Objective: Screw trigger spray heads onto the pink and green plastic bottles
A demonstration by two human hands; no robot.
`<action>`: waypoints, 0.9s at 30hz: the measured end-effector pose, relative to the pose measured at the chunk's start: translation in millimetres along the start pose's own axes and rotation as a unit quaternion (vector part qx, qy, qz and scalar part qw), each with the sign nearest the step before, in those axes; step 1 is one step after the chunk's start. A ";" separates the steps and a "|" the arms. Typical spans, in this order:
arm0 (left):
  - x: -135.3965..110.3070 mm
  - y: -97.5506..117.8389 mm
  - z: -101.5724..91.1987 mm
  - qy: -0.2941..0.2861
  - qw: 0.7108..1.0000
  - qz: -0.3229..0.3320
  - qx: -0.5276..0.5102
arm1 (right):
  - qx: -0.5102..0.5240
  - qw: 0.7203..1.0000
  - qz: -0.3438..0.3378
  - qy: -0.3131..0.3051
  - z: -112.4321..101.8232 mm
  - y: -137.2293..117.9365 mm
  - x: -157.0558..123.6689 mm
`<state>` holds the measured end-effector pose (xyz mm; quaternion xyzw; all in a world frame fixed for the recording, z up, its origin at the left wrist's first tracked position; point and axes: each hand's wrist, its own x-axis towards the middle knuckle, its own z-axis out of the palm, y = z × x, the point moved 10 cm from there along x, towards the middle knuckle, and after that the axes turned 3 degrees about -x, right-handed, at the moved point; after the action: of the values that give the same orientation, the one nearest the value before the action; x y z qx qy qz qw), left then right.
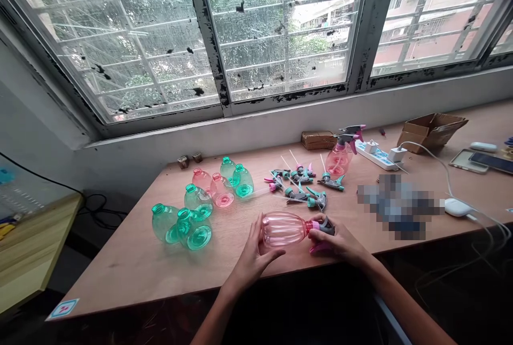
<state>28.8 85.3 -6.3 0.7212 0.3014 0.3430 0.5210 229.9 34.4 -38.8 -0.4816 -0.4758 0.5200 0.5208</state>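
A clear pink spray bottle (284,229) lies sideways between my hands, just above the table's front part. My left hand (256,251) is wrapped round its base end, the thumb along the near side. At the neck, my right hand (339,240) grips the pink collar and grey spray head (326,225), with a pink trigger (320,248) pointing down toward me. Behind the bottle lie several loose spray heads (296,193) with green or pink parts and thin tubes. To the left stand several open green bottles (196,227) and two open pink bottles (222,191).
Pink spray bottles with heads fitted (339,160) stand at the back, beside a flat brown box (317,140). Farther right are a white power strip (379,156) with chargers, an open cardboard box (430,131), a phone (491,163) and white cables. A blurred patch covers part of the table.
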 end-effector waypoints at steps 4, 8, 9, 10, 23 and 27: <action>-1.5 4.0 3.2 -0.010 1.000 0.015 0.024 | -0.003 1.000 0.010 0.006 -1.1 2.6 -0.3; -1.0 -4.2 5.3 -0.023 0.998 -0.028 -0.052 | -0.013 1.000 0.012 0.004 0.2 1.8 -0.8; -0.5 -4.5 4.9 -0.022 0.997 -0.030 -0.062 | -0.014 1.000 0.008 0.003 0.6 0.3 -0.8; 0.1 -4.2 4.7 -0.023 0.997 -0.029 -0.066 | -0.013 1.000 0.001 0.004 0.5 -1.4 -0.7; 1.2 -3.0 1.7 -0.009 0.993 -0.053 -0.106 | 0.010 1.000 0.010 0.010 2.3 -2.8 -0.2; 2.5 2.9 5.1 -0.023 0.995 -0.029 -0.090 | 0.006 1.000 -0.002 0.018 0.9 -6.2 -0.2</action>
<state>34.6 83.7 -4.2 0.6701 0.2783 0.3370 0.6000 229.5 34.2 -32.5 -0.4869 -0.4642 0.5125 0.5336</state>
